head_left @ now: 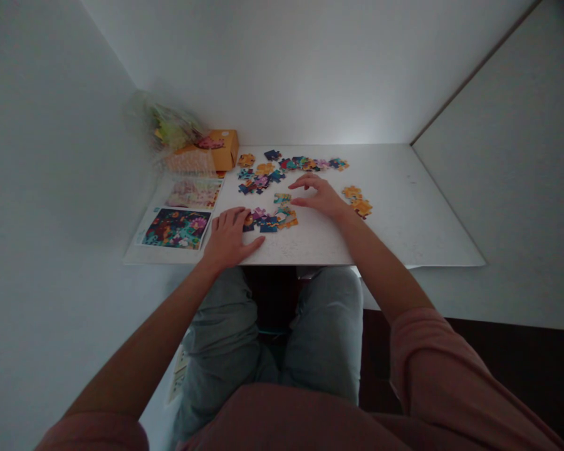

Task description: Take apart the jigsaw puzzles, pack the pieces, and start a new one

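Note:
My left hand (229,238) lies on the white table with its fingers stretched out, holding nothing. Its fingertips are at the left end of a joined group of jigsaw pieces (269,224) near the front edge, partly covering that end. Over the middle of the table, my right hand (320,199) has thumb and forefinger apart with nothing gripped between them. Just left of its fingertips is a teal and yellow jigsaw piece (282,198); whether the thumb touches it I cannot tell.
More jigsaw pieces (305,164) lie toward the back, with orange pieces (357,202) right of my right hand. At the left are a printed picture sheet (176,228), an orange box (224,150) and a clear plastic bag (169,128). Walls bound the left and back.

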Tool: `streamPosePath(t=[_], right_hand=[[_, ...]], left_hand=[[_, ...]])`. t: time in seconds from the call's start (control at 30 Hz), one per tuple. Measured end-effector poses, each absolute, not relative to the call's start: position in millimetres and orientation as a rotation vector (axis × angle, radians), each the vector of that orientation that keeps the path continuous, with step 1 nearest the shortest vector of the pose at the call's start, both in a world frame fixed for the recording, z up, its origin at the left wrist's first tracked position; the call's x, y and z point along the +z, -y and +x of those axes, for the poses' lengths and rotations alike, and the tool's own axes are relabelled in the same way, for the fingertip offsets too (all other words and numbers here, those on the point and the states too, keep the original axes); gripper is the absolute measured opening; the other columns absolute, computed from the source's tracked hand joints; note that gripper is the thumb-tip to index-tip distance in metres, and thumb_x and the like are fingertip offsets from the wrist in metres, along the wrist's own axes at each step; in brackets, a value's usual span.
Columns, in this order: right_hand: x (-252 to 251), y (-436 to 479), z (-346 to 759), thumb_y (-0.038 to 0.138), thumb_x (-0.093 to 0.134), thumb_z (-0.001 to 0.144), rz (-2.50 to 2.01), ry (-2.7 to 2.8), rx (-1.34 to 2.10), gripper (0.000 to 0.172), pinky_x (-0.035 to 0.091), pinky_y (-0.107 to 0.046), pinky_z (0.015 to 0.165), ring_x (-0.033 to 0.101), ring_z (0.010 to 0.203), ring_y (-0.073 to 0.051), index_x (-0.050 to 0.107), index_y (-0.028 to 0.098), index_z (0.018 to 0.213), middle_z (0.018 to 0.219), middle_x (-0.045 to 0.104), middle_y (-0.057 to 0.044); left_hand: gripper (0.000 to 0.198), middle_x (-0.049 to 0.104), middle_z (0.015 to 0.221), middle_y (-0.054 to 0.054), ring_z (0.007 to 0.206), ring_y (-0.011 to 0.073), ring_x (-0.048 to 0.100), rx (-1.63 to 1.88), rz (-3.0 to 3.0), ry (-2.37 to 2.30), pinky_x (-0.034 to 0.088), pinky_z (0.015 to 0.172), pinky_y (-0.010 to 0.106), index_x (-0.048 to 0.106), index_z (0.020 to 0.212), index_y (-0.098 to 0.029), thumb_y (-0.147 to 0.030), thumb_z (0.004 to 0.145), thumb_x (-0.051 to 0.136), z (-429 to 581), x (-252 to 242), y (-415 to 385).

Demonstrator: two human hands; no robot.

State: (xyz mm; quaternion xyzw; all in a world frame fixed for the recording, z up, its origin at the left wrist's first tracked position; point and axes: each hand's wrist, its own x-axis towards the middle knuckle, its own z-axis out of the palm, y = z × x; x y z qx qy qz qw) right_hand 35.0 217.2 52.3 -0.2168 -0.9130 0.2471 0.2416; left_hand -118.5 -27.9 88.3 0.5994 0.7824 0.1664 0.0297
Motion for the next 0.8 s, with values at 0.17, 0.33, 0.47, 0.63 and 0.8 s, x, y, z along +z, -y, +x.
streamPosePath(t=[0.17,0.33,0.47,0.63,0.8], right_hand=[[54.1,-210.3,26.9,0.043,0.057,0.082,-0.708,2.463,0.672,0.028,0.039,-0.04,0.087,0.055,0.09,-0.022,0.064,0.026,0.103,0.108,0.059,-0.005],[52.6,-208.7,-9.2,0.05,0.063,0.075,-0.744,2.554,0.478,0.044,0.032,-0.048,0.092,0.054,0.097,-0.027,0.06,0.023,0.11,0.113,0.055,-0.01],[47.9,-207.5,-42.7,0.055,0.062,0.074,-0.799,2.519,0.395,0.05,0.029,-0.051,0.092,0.049,0.106,-0.032,0.061,0.019,0.108,0.116,0.052,-0.014],[45.2,-203.4,-50.1,0.049,0.059,0.078,-0.826,2.499,0.431,0.039,0.028,-0.051,0.093,0.048,0.107,-0.032,0.062,0.02,0.105,0.113,0.053,-0.014],[59.8,-197.8,-33.4,0.047,0.059,0.078,-0.7,2.461,0.39,0.046,0.028,-0.052,0.093,0.043,0.113,-0.034,0.055,0.025,0.118,0.123,0.047,-0.012]], left_hand=[[0.057,0.038,0.136,0.007,0.128,0.0311,0.03,0.513,1.83,-2.408,0.023,0.106,0.051,0.036,0.132,-0.028,-0.051,0.081,0.045,-118.3,91.5,28.3],[0.057,0.039,0.136,0.007,0.128,0.0315,0.031,0.525,1.83,-2.406,0.024,0.106,0.051,0.036,0.133,-0.029,-0.051,0.081,0.045,-119.4,92.3,29.5],[0.057,0.04,0.135,0.008,0.127,0.031,0.033,0.533,1.847,-2.416,0.025,0.106,0.051,0.036,0.132,-0.027,-0.05,0.081,0.046,-121.0,92.2,30.9],[0.06,0.039,0.136,0.007,0.127,0.0302,0.033,0.504,1.839,-2.412,0.025,0.107,0.049,0.035,0.133,-0.028,-0.05,0.079,0.049,-123.0,92.6,31.9],[0.061,0.039,0.137,0.007,0.127,0.0305,0.032,0.504,1.826,-2.407,0.024,0.108,0.05,0.035,0.134,-0.028,-0.052,0.079,0.048,-122.3,93.1,31.2]])
